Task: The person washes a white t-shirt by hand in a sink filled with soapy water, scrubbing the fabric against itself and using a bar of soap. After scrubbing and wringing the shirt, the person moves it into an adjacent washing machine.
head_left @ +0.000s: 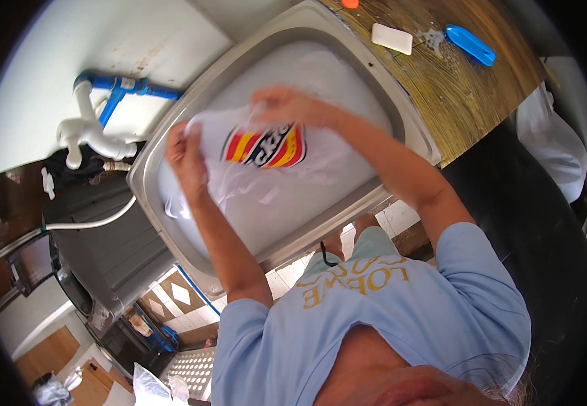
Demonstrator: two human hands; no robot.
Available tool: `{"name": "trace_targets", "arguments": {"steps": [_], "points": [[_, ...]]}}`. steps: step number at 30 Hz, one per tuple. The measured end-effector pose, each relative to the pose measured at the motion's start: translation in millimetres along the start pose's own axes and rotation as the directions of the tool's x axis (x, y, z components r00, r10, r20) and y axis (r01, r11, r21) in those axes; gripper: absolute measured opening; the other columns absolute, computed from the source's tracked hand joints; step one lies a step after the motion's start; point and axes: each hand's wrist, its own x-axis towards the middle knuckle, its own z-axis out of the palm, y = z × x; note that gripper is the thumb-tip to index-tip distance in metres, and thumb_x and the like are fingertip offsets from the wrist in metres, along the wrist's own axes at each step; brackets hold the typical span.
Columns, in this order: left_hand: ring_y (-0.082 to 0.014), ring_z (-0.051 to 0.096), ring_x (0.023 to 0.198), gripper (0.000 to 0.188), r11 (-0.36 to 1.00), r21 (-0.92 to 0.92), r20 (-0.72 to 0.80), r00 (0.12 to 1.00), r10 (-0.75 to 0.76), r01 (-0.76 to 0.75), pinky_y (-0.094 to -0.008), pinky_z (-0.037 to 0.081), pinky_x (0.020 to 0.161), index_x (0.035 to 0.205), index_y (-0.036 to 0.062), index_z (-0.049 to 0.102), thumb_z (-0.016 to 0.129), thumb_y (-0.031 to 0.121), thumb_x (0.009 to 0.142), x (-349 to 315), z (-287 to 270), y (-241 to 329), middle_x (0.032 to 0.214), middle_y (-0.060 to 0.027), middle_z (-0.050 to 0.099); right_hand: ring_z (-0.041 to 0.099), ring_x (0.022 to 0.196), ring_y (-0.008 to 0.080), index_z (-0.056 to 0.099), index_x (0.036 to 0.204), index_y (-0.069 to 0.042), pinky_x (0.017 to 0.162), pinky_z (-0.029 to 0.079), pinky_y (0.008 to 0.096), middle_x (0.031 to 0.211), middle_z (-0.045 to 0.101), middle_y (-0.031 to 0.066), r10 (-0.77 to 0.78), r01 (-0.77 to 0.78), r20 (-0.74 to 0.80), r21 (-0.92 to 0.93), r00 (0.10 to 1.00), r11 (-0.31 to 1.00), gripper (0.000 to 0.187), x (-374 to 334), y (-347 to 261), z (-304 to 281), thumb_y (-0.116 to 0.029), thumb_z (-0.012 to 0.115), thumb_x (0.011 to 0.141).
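Observation:
A wet white garment point(242, 186) with a red, yellow and black printed patch lies partly in cloudy water in the metal sink basin point(146, 177). At its upper left edge, my left hand point(186, 161) is closed on the cloth, fingers bent round it. My right hand point(292, 107) is above the patch, farther right, and smeared by motion. Its fingers appear closed on the garment's upper edge, and the cloth stretches between both hands. Folds of the garment spread toward the near side of the basin.
On the wooden counter point(442, 101) right of the sink are a white soap bar point(392, 39), a blue brush-like piece point(470, 45) and an orange object point(350, 3). White and blue pipes point(94, 128) stand left. A grey plastic bin point(114, 237) sits below them, crossed by a pale hose point(90, 225).

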Motion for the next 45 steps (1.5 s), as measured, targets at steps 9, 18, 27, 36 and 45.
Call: {"name": "trace_targets", "arguments": {"steps": [9, 18, 27, 36, 45], "points": [[-0.0039, 0.051, 0.075, 0.010, 0.892, 0.375, 0.179, 0.925, -0.336, 0.251, -0.0180, 0.040, 0.071, 0.096, 0.0022, 0.062, 0.064, 0.006, 0.087, -2.0, -30.4, 5.3, 0.084, 0.0025, 0.060, 0.050, 0.066, 0.0085, 0.057, 0.094, -0.006, 0.060, 0.043, 0.0259, 0.074, 0.057, 0.0014, 0.012, 0.005, 0.319, -0.053, 0.948, 0.999, 0.019, -28.3, -17.0, 59.8, -0.022, 0.062, 0.086], [-0.0324, 0.060, 0.067, 0.026, 0.609, 0.782, 0.181, 0.983, -0.018, -0.133, -0.0388, 0.046, 0.062, 0.095, 0.0008, 0.061, 0.067, 0.022, 0.083, 10.6, 52.5, -100.0, 0.082, -0.0184, 0.064, 0.062, 0.074, 0.0355, 0.059, 0.088, 0.000, 0.066, 0.049, 0.0416, 0.077, 0.063, 0.0182, -0.135, -0.278, -0.614, -0.528, 0.777, 0.802, 0.025, 15.7, 27.6, -64.5, -0.024, 0.065, 0.080], [-0.0269, 0.060, 0.077, 0.028, 0.507, 0.862, 0.086, 0.992, -0.093, -0.027, -0.0372, 0.047, 0.070, 0.093, 0.0029, 0.058, 0.048, 0.028, 0.091, 4.4, 18.2, -169.2, 0.084, -0.0130, 0.064, 0.065, 0.083, 0.0320, 0.062, 0.095, -0.003, 0.078, 0.051, 0.0413, 0.088, 0.067, 0.0178, 0.134, -0.351, -0.475, -0.405, 0.870, 0.844, 0.025, 31.3, 63.6, -66.7, -0.021, 0.064, 0.077], [-0.0113, 0.057, 0.066, 0.050, 0.970, -0.100, 0.045, 0.975, -0.217, 0.220, -0.0261, 0.044, 0.058, 0.068, 0.0041, 0.064, 0.049, 0.044, 0.093, 3.9, 151.7, -49.6, 0.072, -0.0049, 0.064, 0.056, 0.108, 0.0202, 0.045, 0.133, -0.004, 0.089, 0.049, 0.0359, 0.117, 0.058, 0.0086, 0.091, 0.123, -0.262, 0.697, 0.961, 0.706, 0.046, 4.7, 52.3, -31.1, -0.020, 0.051, 0.090], [-0.0297, 0.059, 0.064, 0.013, 0.697, 0.715, 0.038, 0.999, 0.030, -0.049, -0.0394, 0.047, 0.065, 0.069, 0.0064, 0.061, 0.063, 0.014, 0.079, 36.3, 120.9, -91.4, 0.065, -0.0104, 0.061, 0.057, 0.095, 0.0198, 0.055, 0.110, -0.008, 0.082, 0.049, 0.0344, 0.106, 0.058, 0.0092, 0.583, -0.164, -0.230, 0.823, 0.779, 0.544, 0.029, 24.0, 7.5, 12.4, -0.027, 0.058, 0.089]]}}
